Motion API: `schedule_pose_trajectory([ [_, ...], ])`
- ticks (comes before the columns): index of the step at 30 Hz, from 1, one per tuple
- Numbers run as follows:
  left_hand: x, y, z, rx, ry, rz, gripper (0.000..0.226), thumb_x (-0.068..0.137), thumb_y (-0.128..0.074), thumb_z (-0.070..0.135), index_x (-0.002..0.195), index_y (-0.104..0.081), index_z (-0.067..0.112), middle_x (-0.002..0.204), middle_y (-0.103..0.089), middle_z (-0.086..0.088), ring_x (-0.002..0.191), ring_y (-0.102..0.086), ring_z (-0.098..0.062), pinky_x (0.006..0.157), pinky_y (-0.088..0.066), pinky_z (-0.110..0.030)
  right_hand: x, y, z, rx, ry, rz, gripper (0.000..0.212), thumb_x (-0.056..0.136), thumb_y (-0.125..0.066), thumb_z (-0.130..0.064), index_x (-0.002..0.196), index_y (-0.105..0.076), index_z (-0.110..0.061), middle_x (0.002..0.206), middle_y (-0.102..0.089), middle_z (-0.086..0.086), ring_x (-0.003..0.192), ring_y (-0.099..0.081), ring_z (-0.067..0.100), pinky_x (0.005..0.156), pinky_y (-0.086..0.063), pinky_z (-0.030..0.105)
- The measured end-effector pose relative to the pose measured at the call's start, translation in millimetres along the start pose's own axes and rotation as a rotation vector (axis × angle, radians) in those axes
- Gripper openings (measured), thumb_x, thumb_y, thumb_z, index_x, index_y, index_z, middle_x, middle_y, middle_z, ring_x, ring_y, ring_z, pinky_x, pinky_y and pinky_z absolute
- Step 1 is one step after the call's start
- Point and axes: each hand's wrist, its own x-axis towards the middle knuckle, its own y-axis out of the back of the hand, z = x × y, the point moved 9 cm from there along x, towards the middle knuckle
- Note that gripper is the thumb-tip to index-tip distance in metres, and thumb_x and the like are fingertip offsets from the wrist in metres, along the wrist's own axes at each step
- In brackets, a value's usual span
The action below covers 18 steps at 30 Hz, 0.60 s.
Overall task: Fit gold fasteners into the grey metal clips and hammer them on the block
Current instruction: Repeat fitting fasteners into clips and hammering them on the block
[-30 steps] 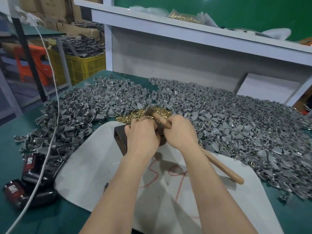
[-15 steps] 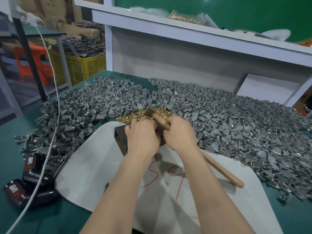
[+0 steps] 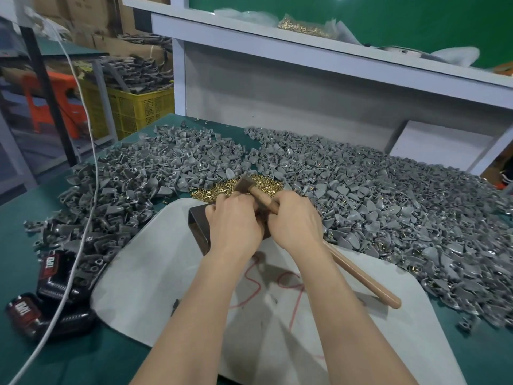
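Fingers (image 3: 286, 198) of right hand (image 3: 298, 220) round hammer (image 3: 361, 273)

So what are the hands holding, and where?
The right hand grips the hammer high on its wooden handle, close to the head. The left hand is curled over the block; what it pinches, if anything, is hidden.

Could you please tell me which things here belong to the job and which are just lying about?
Job: hammer in the right hand, block, gold fasteners, grey clips.
Lying about: battery packs, white cable, yellow crate, bag on the shelf.
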Motion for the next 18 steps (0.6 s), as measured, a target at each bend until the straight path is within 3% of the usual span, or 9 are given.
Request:
schedule_pose_trajectory([
  [8,0,0,1,-0.026,-0.017,0.002,0.008,0.087,-0.058,0.020,0.083,-0.064,0.024,0.104,-0.062,-0.001,0.107,-0.047,-0.028,0.081,-0.030,-0.036,3,-1,3,0.031,-0.021,-0.030,0.006,0.084,-0.053,-0.017,0.079,-0.049,-0.016,0.080,-0.052,0.004,0.074,-0.046,0.029,0.064,-0.035,0.030],
  [12,1,1,-6,-0.020,0.008,0.002,0.008,0.086,-0.060,0.023,0.081,-0.065,0.023,0.102,-0.061,0.001,0.108,-0.046,-0.028,0.079,-0.028,-0.035,6,0,8,0.140,0.005,-0.072,0.022,0.086,-0.060,-0.021,0.069,-0.047,-0.021,0.068,-0.048,-0.003,0.070,-0.049,0.025,0.060,-0.033,0.028],
  [15,4,8,-16,0.004,0.069,0.049,0.010,0.086,-0.060,0.023,0.086,-0.069,0.024,0.103,-0.061,0.002,0.107,-0.047,-0.026,0.081,-0.030,-0.036,8,19,17,0.312,0.024,-0.031,0.015,0.089,-0.063,-0.028,0.079,-0.053,-0.022,0.067,-0.050,-0.009,0.060,-0.047,0.009,0.051,-0.029,0.024],
  [18,5,8,-18,0.007,0.091,0.055,0.010,0.086,-0.060,0.022,0.087,-0.070,0.024,0.105,-0.061,0.003,0.107,-0.047,-0.025,0.083,-0.029,-0.036,6,36,20,0.290,0.079,0.032,0.022,0.095,-0.054,-0.029,0.081,-0.056,-0.013,0.067,-0.056,-0.002,0.058,-0.050,0.014,0.049,-0.029,0.023],
])
